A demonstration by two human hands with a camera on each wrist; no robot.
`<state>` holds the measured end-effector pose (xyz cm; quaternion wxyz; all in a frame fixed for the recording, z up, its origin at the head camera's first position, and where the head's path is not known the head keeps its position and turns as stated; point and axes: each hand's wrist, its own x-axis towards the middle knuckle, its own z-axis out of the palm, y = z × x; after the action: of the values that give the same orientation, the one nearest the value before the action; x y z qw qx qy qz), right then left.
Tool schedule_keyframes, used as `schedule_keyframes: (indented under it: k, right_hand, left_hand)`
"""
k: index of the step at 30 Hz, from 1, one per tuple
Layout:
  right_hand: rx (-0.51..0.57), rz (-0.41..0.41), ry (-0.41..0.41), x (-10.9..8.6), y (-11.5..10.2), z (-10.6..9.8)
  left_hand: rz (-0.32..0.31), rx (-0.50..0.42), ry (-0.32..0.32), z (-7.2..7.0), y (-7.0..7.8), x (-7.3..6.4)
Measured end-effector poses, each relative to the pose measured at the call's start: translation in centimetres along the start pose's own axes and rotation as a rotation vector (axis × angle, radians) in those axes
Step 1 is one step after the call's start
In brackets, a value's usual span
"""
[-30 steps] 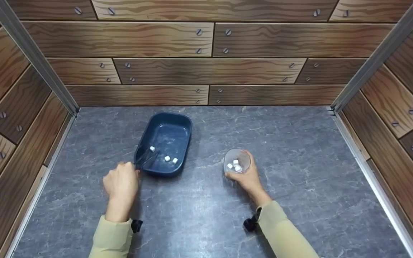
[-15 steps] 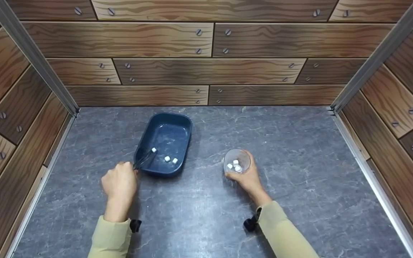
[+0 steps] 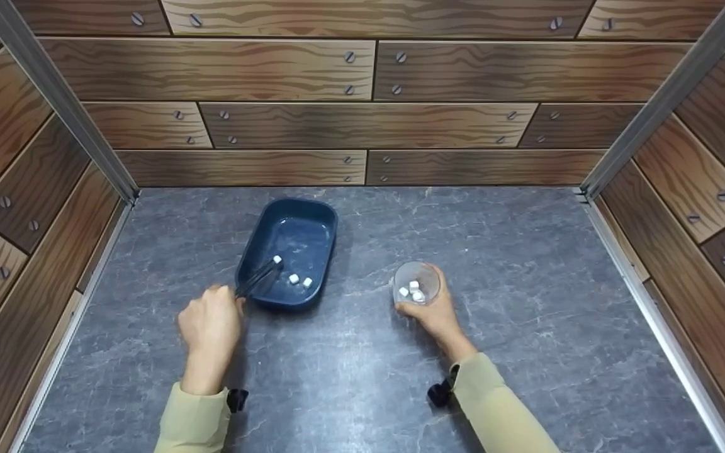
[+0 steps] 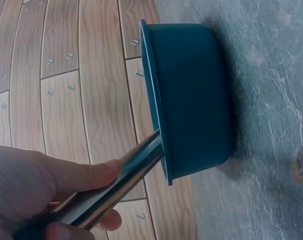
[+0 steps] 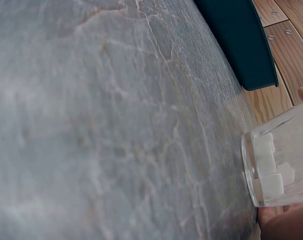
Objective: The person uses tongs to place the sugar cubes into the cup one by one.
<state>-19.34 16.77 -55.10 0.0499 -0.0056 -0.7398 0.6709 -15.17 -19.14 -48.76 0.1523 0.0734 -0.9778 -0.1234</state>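
My left hand (image 3: 210,322) grips a pair of metal tongs (image 4: 116,185), thumb along one arm. The tongs reach over the near left rim of a dark blue rectangular dish (image 3: 303,229). At their tips is a small white cube (image 3: 277,259). Two other white cubes (image 3: 294,279) lie close together near the dish's right side. My right hand (image 3: 435,314) holds a clear glass (image 3: 417,274) upright on the table, with fingers and thumb around it. Several white cubes (image 5: 271,185) rest on the bottom of the glass. The dish wall hides the tong tips in the left wrist view.
The grey marbled tabletop (image 3: 369,377) extends around the dish and glass. Wood-patterned panels (image 3: 362,126) wall it at the back and both sides, with metal corner posts (image 3: 60,100) at left and right. The dish stands left of the glass, with table surface between them.
The tongs' arms have come closer together, and the cube at their tips has shifted slightly right and away from me. My right hand and the glass have stayed put.
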Motion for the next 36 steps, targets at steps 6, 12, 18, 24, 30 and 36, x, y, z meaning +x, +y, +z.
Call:
schedule_keyframes:
  k: [6, 12, 18, 24, 30, 36]
  right_hand:
    - [-0.005, -0.008, 0.006, 0.0, 0.0, 0.0]
    - [0.000, 0.004, 0.004, 0.0, -0.1, 0.0]
    - [0.000, 0.001, 0.001, 0.1, 0.0, 0.0]
    - [-0.014, 0.004, 0.003, 0.0, -0.2, 0.0]
    - [-0.013, 0.006, 0.009, 0.0, -0.2, 0.0]
    - [-0.002, -0.001, 0.006, 0.0, -0.1, 0.1]
  left_hand:
    - [0.053, 0.000, 0.014, -0.5, 0.2, -0.4]
    - [0.105, -0.020, 0.061, -0.9, 0.5, -0.7]
    - [0.161, -0.064, 0.124, -1.3, 0.8, -0.9]
    - [0.244, -0.107, 0.201, -1.3, 1.6, -1.0]
    - [0.331, -0.130, 0.223, -1.3, 2.8, -1.2]
    - [0.397, -0.177, 0.223, -1.2, 4.0, -1.4]
